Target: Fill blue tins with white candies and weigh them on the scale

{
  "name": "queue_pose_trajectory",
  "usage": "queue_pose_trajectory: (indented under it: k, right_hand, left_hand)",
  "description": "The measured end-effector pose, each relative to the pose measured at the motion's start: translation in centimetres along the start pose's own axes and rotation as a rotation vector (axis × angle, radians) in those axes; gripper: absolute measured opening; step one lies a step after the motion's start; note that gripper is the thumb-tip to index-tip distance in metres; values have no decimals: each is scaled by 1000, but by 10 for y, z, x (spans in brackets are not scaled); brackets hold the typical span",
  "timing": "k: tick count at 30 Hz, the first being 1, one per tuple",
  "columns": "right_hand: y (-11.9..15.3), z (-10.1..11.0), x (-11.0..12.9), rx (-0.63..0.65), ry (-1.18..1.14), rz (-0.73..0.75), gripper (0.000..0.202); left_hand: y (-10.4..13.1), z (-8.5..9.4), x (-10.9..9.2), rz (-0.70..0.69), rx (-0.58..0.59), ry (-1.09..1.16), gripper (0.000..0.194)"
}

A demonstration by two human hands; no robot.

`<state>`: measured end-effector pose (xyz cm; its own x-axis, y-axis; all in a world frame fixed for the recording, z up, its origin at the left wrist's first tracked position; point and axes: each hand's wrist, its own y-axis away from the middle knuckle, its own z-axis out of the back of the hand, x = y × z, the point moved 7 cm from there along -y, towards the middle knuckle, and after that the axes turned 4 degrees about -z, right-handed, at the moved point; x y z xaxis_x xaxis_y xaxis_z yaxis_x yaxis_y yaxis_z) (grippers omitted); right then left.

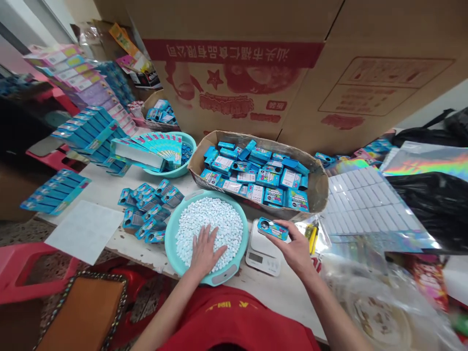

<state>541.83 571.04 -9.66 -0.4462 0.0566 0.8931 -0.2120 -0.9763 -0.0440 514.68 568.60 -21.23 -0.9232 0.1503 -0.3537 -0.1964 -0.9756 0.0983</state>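
My left hand (205, 251) lies with fingers spread on a heap of small white candies (210, 214), which fills a turquoise basin (171, 251). In my right hand (296, 246) is a small blue candy box (272, 228), pinched between thumb and fingers. That box is tilted and shows a dark round window on its face. Just below and left of it stands a white kitchen scale (261, 253) with a small display. Behind the basin, a cut-down cardboard box (318, 197) holds many similar blue boxes (268, 177).
Left of the basin stand several blue boxes (149, 207) in a cluster, near a white sheet (86, 229). A second turquoise basin (183, 169) holds display cartons. Large cardboard cartons (292, 97) wall off the back. Shiny label sheets (369, 204) and clear plastic bags (387, 302) lie right.
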Motion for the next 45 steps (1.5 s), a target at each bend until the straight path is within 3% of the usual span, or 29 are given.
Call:
queue_pose_trajectory:
  k: [3, 8, 12, 18, 21, 32, 45]
  right_hand:
    - [4, 5, -25, -13, 48, -50, 38]
    - [9, -3, -69, -66, 29, -152, 50]
    - [14, -7, -89, -65, 29, -145, 54]
    - [29, -1, -69, -153, 285, 203, 45]
    - [33, 0, -61, -180, 373, 269, 41]
    - [34, 25, -78, -301, 326, 98, 42]
    - [42, 19, -100, -199, 240, 23, 48]
  left_hand:
    - [-3, 1, -1, 6, -10, -32, 58]
    - [-6, 4, -2, -1, 8, -43, 59]
    - [-6, 5, -3, -1, -1, -48, 57]
    - [-6, 5, -3, -7, -2, -40, 57]
    - [-7, 5, -3, -3, 7, -38, 57]
    - [-8, 7, -5, 21, 10, -21, 58]
    - [-8, 7, -4, 4, -6, -16, 59]
